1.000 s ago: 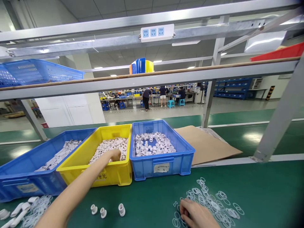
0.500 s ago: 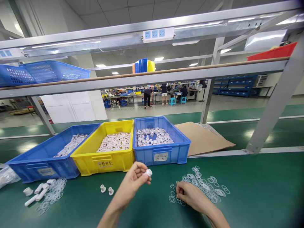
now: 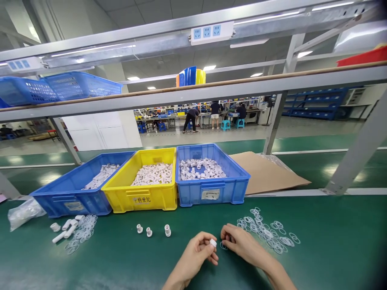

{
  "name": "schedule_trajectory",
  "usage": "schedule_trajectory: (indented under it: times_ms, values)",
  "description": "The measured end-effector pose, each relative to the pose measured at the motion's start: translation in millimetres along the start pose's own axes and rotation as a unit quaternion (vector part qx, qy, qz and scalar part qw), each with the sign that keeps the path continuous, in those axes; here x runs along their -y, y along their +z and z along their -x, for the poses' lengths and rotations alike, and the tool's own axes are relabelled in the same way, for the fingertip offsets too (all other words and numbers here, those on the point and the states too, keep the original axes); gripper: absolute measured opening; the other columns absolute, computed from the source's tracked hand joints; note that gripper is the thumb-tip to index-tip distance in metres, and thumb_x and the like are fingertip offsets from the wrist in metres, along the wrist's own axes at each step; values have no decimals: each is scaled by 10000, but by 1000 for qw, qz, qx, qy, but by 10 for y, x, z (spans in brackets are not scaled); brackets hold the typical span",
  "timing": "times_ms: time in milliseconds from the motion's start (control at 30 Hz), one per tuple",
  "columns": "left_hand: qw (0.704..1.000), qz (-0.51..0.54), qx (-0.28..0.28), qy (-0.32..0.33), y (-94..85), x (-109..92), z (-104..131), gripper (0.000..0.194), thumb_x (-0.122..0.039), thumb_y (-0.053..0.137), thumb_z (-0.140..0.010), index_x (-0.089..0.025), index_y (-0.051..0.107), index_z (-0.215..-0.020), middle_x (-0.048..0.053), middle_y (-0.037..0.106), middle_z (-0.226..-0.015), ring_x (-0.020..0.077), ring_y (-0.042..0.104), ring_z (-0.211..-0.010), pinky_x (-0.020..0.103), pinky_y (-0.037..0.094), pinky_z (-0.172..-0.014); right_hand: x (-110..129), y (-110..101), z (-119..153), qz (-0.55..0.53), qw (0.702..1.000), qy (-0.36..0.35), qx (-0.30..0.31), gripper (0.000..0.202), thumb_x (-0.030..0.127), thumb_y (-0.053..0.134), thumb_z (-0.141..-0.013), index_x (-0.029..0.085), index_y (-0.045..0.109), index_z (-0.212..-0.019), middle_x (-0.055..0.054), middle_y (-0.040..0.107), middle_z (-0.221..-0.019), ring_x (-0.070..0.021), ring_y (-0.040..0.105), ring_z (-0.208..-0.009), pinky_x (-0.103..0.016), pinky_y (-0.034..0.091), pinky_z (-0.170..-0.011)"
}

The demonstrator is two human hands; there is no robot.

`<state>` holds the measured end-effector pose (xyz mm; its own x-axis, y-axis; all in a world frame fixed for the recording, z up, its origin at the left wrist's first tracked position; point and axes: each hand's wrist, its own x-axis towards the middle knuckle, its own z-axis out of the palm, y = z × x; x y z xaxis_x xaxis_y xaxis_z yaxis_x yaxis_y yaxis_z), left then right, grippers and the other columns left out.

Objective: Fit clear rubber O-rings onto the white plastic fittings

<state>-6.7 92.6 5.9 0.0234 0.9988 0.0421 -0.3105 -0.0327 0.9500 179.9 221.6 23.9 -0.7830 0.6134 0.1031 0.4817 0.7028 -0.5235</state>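
A small white plastic fitting (image 3: 213,242) is pinched between the fingertips of the left hand (image 3: 198,253), low over the green table (image 3: 317,257). The right hand (image 3: 242,243) is held just beside it, fingers curled; a thin clear ring appears to be gripped, though this cannot be told for sure. Loose rings (image 3: 266,231) are scattered to the right, three fittings (image 3: 152,230) stand to the left, and the yellow bin (image 3: 145,189) sits behind

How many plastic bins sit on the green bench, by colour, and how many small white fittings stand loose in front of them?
Blue bins: 2
Yellow bins: 1
Loose white fittings standing in a row: 3
Total: 6
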Motion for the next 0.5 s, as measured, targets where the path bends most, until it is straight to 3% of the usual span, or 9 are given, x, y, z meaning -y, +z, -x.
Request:
schedule_trajectory:
  times_ms: [300,500]
  values:
    - [1000,15,-13,-14,-29,68,-58,484,-532,771,-786,-141,672,-1052,51,605,-881,150,633,-744,300,532,-700,44,69,-17,24,1000,-8,-2,145,83,549,-870,220,566,-826,29,586,-832,-172,556,-710,-260,337,-605]
    - [999,33,-30,-2,-23,44,-31,515,-460,788,-791,-141,624,-1161,61,626,-906,169,645,-783,328,529,-751,221,26,-60,-83,995,-22,-41,106,202,544,-933,214,593,-839,35,592,-771,-163,545,-686,-250,357,-602]
